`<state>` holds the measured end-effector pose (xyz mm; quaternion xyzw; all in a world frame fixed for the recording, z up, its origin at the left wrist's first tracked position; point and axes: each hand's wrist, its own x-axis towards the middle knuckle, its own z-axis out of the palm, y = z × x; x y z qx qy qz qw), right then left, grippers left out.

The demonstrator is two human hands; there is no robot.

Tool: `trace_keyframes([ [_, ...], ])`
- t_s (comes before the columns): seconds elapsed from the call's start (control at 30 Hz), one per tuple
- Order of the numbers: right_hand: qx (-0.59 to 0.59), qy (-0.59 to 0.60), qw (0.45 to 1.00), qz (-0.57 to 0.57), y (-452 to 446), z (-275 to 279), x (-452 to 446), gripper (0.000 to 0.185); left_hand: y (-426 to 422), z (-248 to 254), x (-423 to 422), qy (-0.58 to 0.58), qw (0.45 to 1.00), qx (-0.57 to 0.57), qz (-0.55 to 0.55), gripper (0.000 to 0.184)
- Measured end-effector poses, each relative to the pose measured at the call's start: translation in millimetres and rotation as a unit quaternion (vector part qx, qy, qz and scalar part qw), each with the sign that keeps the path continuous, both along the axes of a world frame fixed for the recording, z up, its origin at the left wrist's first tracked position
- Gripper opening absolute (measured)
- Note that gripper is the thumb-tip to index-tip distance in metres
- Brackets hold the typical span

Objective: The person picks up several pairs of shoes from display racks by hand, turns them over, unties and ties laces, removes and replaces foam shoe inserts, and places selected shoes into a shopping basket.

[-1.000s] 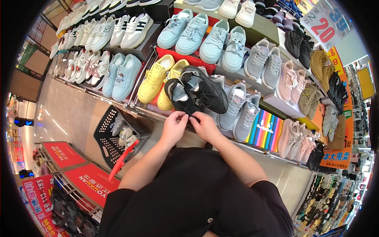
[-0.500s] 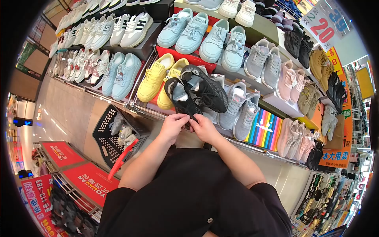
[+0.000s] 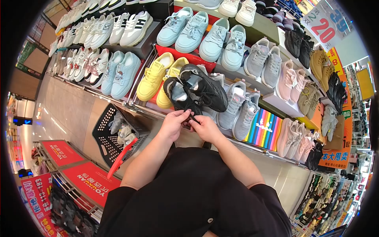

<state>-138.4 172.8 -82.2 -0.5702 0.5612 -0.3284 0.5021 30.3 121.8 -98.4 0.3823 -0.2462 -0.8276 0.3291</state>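
A pair of black sneakers [image 3: 211, 93] lies on top of other shoes at the front of the display shelf, one partly over the other, with pale stuffing inside. Just below the nearer shoe, my left hand [image 3: 175, 124] is closed in a pinch. My right hand [image 3: 205, 127] meets it, also pinching. Between the fingertips runs a thin dark strip [image 3: 192, 117], perhaps a shoelace; its far part blends into the black shoe. Yellow sneakers [image 3: 152, 79] stand left of the black pair, and grey sneakers [image 3: 232, 106] stand to the right.
Light blue sneakers [image 3: 215, 41] fill the tier behind. A metal rail [image 3: 148, 111] edges the shelf. On the floor at left stands a black perforated basket [image 3: 104, 138] with a red handle [image 3: 120, 160] and shoes inside. Red signs [image 3: 89, 179] top a rack at lower left. A striped box [image 3: 262, 130] sits right.
Both hands have shifted very slightly, and more of the dark strip shows between the fingertips. The black sneakers stay almost where they were.
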Motion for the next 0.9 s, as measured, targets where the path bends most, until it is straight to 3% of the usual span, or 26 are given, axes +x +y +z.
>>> trace_keyframes([
  [0.03, -0.008, 0.086, 0.996, 0.014, 0, 11, -1, 0.025, 0, -1, -1, -0.009, 1.000, 0.001, 0.018, 0.020],
  [0.17, 0.010, 0.101, 0.995, 0.005, 0, 14, 1, 0.027, -2, -2, 2, -0.036, 0.999, -0.015, -0.006, 0.019],
  [0.27, -0.040, 0.166, 0.985, -0.019, -1, 14, 5, 0.029, -7, 1, 4, -0.072, 0.997, -0.028, -0.028, 0.020],
  [0.33, -0.141, 0.183, 0.973, -0.031, -3, 16, 6, 0.031, -7, 2, 5, -0.067, 0.996, -0.046, -0.037, 0.022],
  [0.43, -0.146, 0.193, 0.970, -0.031, -2, 3, 5, 0.032, -7, 7, 2, -0.069, 0.997, -0.023, -0.012, 0.022],
  [0.63, -0.022, 0.088, 0.995, -0.029, 8, -8, -1, 0.037, -4, 2, -4, -0.069, 0.997, -0.007, 0.025, 0.022],
  [0.77, -0.040, 0.076, 0.995, -0.055, 8, -13, -2, 0.040, -5, 2, -1, -0.086, 0.996, -0.024, 0.002, 0.023],
  [0.83, -0.014, 0.090, 0.994, -0.053, 10, -11, -7, 0.041, -8, 8, 4, -0.189, 0.974, -0.115, -0.052, 0.024],
  [0.87, -0.016, 0.084, 0.994, -0.066, 12, -11, -10, 0.041, -11, 3, 10, -0.322, 0.920, -0.200, -0.099, 0.026],
  [0.9, -0.029, 0.095, 0.992, -0.084, 15, -10, -14, 0.042, -11, 21, 14, -0.385, 0.873, -0.272, -0.127, 0.026],
])
